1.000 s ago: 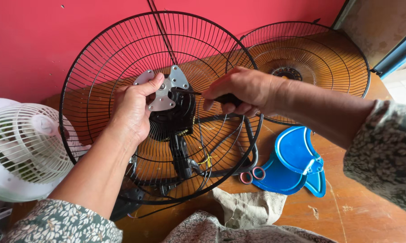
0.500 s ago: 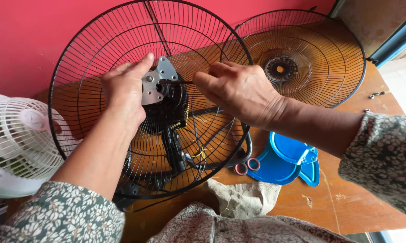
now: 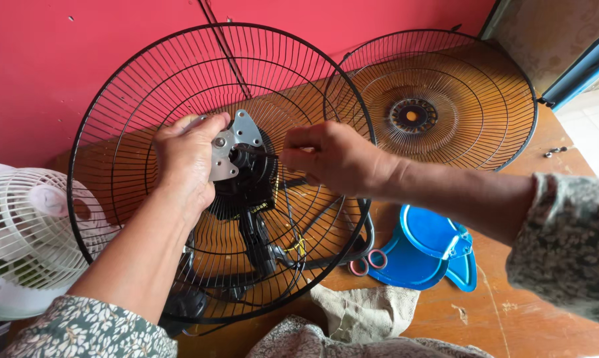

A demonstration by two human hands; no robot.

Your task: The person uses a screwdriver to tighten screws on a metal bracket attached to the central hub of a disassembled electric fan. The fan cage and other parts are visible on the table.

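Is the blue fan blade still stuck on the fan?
No, the blue fan blade lies flat on the wooden table, off to the side of the black wire guard.

Black wire metal fan guard (image 3: 147,113), glossy blue plastic blade (image 3: 425,245), worn wooden table (image 3: 545,311).

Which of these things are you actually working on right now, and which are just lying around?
In hand:
- left hand on the metal bracket
- right hand pinched at the black motor
- the big black fan guard around them

Lying about:
- second guard against the wall
- blue fan blades
- white fan
- cloth
- red-handled scissors
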